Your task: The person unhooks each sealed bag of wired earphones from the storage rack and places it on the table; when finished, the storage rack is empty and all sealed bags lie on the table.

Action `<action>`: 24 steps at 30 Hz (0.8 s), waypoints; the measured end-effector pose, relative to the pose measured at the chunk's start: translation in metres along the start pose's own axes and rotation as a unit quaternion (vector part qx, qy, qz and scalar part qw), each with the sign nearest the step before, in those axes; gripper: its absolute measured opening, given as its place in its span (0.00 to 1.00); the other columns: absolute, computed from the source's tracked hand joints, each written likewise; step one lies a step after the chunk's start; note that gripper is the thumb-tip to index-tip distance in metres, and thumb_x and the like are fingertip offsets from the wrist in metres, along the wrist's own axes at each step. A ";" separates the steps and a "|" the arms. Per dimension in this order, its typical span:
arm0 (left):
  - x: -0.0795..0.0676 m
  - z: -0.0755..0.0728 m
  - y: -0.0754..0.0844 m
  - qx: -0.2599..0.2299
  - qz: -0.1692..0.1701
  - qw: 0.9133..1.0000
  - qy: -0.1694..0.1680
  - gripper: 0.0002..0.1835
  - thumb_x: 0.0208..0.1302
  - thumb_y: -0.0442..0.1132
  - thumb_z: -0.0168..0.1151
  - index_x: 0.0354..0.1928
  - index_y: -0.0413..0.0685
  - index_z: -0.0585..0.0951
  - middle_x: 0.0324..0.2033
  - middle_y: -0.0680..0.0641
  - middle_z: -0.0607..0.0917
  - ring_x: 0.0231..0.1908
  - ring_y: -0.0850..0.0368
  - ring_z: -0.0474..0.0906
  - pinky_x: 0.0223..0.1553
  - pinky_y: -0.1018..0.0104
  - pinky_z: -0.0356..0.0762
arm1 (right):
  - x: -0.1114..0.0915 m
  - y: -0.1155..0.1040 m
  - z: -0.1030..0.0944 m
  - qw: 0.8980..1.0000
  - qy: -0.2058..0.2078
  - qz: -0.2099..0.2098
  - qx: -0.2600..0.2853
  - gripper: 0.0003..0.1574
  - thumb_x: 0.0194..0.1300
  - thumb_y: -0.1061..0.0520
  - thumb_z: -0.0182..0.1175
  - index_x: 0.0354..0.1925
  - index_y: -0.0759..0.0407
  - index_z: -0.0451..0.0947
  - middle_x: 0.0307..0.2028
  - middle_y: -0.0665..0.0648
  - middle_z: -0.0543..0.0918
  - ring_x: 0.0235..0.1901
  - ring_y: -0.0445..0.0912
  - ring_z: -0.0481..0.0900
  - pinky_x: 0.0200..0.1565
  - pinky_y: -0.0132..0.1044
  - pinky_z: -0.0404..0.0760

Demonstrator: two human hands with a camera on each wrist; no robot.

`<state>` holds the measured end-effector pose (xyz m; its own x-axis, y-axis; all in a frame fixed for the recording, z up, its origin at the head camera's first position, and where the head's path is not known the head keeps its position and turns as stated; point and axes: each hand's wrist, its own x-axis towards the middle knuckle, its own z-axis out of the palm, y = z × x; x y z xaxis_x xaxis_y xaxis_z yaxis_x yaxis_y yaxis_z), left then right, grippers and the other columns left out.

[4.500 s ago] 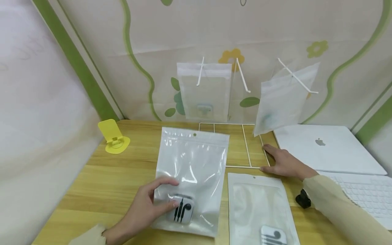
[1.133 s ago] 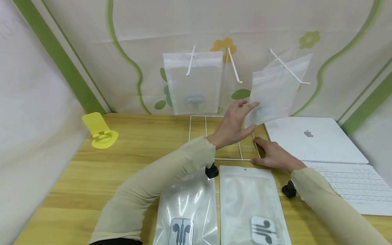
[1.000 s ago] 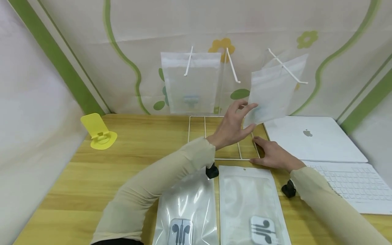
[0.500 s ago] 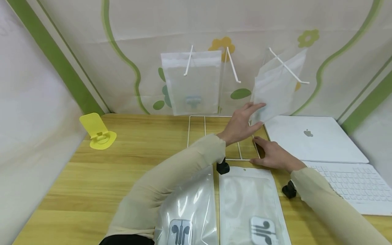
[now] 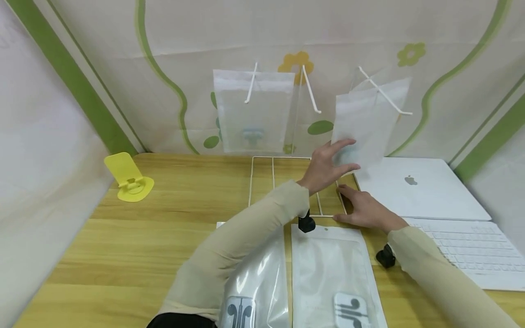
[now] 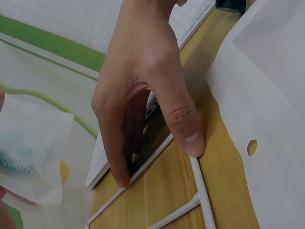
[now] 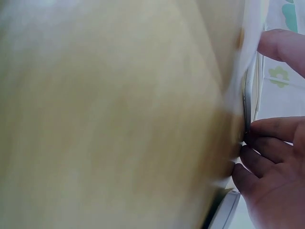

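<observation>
My left hand (image 5: 328, 168) reaches across to the clear zip bag (image 5: 361, 123) hanging from the right-hand peg (image 5: 379, 89). Its thumb and forefinger are spread apart at the bag's lower part, where a pale bluish shape shows through the plastic. In the left wrist view this hanging bag (image 6: 43, 133) bears the word QUALITY. My right hand (image 5: 365, 209) rests on the right front corner of the white wire rack's base (image 5: 251, 182). Seen from the left wrist, the right hand (image 6: 147, 62) has its thumb on the front wire and a finger on the side wire.
Two bags with boxed earphones, a left one (image 5: 262, 278) and a right one (image 5: 324, 255), lie in front of the rack. Another bag (image 5: 254, 114) hangs at left, beside a bare middle peg (image 5: 311, 89). A laptop (image 5: 443, 187), keyboard (image 5: 471, 246) and yellow phone stand (image 5: 131, 182) flank these.
My left hand has left the left earphone bag on the desk and reached the right hanging bag, which has swung slightly. My right hand stays at the rack's corner.
</observation>
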<state>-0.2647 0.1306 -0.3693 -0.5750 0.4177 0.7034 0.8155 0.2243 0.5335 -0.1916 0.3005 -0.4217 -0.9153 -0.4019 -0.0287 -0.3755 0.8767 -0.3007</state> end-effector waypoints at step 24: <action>-0.031 -0.008 0.053 -0.090 0.033 0.995 0.003 0.23 0.53 0.34 0.73 0.52 0.42 0.79 0.49 0.47 0.85 0.53 0.64 0.79 0.57 0.81 0.69 | -0.013 -0.003 -0.008 0.999 0.002 0.042 0.029 0.43 0.57 0.32 0.63 0.55 0.61 0.65 0.51 0.59 0.73 0.50 0.54 0.71 0.53 0.54 0.69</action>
<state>-0.2046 0.1225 -0.3588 -0.5206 0.4211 0.7427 0.8276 0.0352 0.5602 -0.1800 0.3046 -0.4130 -0.9438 -0.3264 -0.0527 -0.2884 0.8905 -0.3519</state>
